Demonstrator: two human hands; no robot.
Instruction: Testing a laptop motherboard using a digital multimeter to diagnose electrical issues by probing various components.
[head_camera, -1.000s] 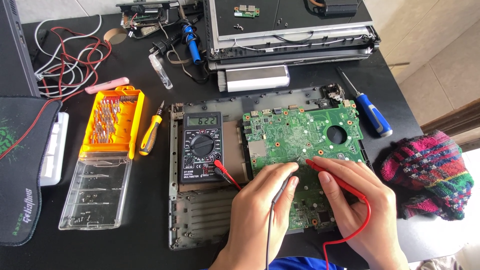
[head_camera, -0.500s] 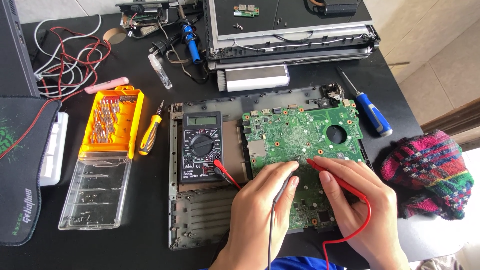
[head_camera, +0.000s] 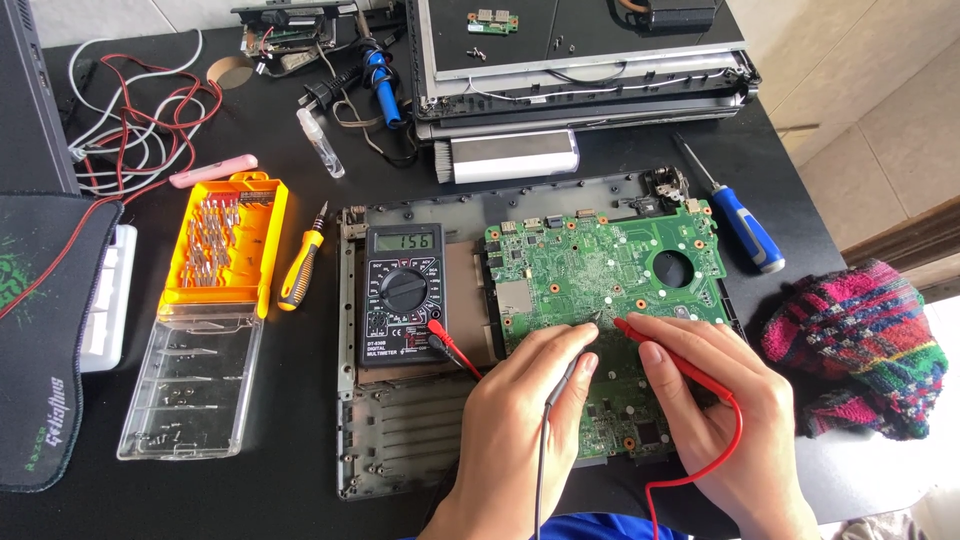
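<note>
A green circuit board (head_camera: 600, 290) is seen lying in an opened grey laptop base (head_camera: 400, 440) on the black counter (head_camera: 300, 500), and both hands are rested on its near half. The left hand (head_camera: 520, 420) is curled around a black probe (head_camera: 572, 365), pinched between thumb and forefinger, with the tip pressed onto the board near its middle. The right hand (head_camera: 730, 410) is laid palm down with fingers extended, and a red probe (head_camera: 665, 345) is gripped under them, its tip set just beside the black one. A black multimeter (head_camera: 403, 293) is placed on the laptop base to the left of the board, with both leads plugged in at its lower corner. An orange bit case (head_camera: 225, 245) and a yellow-handled screwdriver (head_camera: 300, 270) are left further left, and a blue-handled screwdriver (head_camera: 745, 228) lies to the right of the board.
</note>
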